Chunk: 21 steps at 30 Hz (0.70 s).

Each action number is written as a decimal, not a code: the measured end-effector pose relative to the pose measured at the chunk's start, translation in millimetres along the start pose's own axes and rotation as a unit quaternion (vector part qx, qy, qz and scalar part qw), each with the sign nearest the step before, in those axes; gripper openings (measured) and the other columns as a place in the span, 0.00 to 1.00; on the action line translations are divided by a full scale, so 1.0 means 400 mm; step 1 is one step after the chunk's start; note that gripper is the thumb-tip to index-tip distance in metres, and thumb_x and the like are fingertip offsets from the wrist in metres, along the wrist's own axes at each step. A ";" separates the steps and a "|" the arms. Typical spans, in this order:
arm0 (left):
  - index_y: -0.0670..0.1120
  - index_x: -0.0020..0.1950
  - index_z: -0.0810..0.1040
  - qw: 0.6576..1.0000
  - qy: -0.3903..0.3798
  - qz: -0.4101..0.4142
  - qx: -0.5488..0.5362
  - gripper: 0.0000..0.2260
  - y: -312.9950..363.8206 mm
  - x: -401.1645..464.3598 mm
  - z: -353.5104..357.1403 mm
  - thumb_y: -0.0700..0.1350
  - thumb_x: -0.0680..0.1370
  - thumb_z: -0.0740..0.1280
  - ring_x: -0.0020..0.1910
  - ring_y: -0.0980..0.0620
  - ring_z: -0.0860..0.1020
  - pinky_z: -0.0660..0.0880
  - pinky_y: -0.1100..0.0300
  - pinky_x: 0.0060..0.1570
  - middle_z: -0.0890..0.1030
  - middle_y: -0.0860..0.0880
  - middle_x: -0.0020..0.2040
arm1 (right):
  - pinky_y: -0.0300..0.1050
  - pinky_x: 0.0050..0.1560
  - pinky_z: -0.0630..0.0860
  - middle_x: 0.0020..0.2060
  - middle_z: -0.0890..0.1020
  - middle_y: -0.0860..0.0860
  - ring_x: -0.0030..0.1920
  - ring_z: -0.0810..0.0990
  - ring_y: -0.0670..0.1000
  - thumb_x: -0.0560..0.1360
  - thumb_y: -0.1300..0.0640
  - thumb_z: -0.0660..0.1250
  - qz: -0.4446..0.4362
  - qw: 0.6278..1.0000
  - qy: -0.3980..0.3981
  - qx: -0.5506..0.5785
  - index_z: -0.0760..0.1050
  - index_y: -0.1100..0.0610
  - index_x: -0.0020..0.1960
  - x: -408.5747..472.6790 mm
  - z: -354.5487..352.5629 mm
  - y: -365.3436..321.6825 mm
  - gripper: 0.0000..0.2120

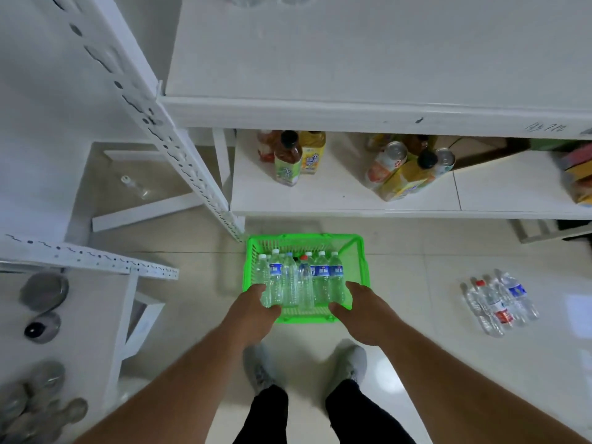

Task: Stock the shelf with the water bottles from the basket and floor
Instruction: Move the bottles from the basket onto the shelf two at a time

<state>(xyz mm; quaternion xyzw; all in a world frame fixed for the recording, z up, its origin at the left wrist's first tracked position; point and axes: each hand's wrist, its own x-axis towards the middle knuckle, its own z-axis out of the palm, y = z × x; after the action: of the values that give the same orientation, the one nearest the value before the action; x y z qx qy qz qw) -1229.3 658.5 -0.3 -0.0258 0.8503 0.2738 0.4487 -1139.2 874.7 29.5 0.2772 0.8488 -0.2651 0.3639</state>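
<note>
Over the green basket on the floor, my left hand and right hand each grip the outer water bottles; more bottles lie well apart.

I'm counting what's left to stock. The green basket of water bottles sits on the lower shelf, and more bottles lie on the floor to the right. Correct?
Not quite. In the head view the green basket stands on the floor in front of the lower shelf, not on it. The loose bottles do lie on the floor to the right.
</note>
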 end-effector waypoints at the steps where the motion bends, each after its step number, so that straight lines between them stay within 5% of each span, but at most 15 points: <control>1: 0.47 0.74 0.67 1.000 0.005 -0.008 -0.017 0.30 -0.012 0.037 0.012 0.50 0.74 0.71 0.66 0.47 0.75 0.72 0.57 0.63 0.72 0.44 0.72 | 0.49 0.69 0.66 0.76 0.65 0.55 0.73 0.66 0.57 0.78 0.37 0.60 0.006 1.000 -0.002 0.009 0.55 0.55 0.79 0.039 0.013 0.004 0.37; 10: 0.46 0.72 0.70 0.997 0.039 -0.034 -0.062 0.27 -0.132 0.455 0.253 0.49 0.74 0.72 0.61 0.48 0.78 0.73 0.61 0.53 0.75 0.46 0.69 | 0.43 0.59 0.70 0.69 0.74 0.59 0.66 0.75 0.57 0.77 0.40 0.64 0.052 0.995 -0.015 0.089 0.64 0.60 0.75 0.585 0.231 0.118 0.34; 14: 0.44 0.72 0.70 0.997 0.047 -0.049 -0.045 0.27 -0.195 0.649 0.381 0.48 0.74 0.71 0.63 0.47 0.77 0.71 0.62 0.58 0.75 0.44 0.69 | 0.46 0.45 0.73 0.45 0.79 0.57 0.44 0.79 0.56 0.75 0.41 0.67 0.081 0.982 -0.003 0.168 0.74 0.61 0.65 0.810 0.360 0.175 0.27; 17: 0.43 0.72 0.70 0.996 0.053 -0.067 -0.039 0.27 -0.234 0.778 0.469 0.48 0.75 0.71 0.60 0.47 0.79 0.67 0.65 0.51 0.74 0.44 0.71 | 0.47 0.48 0.77 0.45 0.81 0.57 0.47 0.81 0.58 0.74 0.40 0.68 0.071 0.985 0.021 0.157 0.76 0.62 0.60 0.948 0.450 0.204 0.27; 21: 0.44 0.73 0.69 0.993 0.073 -0.084 -0.048 0.27 -0.275 0.919 0.571 0.48 0.75 0.71 0.63 0.47 0.77 0.66 0.66 0.53 0.74 0.44 0.71 | 0.43 0.43 0.71 0.49 0.80 0.57 0.50 0.81 0.57 0.72 0.34 0.67 0.078 0.985 0.017 0.150 0.73 0.62 0.63 1.100 0.551 0.226 0.35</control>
<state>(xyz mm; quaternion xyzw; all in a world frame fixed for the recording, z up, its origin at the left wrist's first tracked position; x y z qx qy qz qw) -1245.3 750.9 -437.1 -0.1381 0.8615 0.2730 0.4053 -1231.5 916.7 -460.7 0.3988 0.7808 -0.3558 0.3236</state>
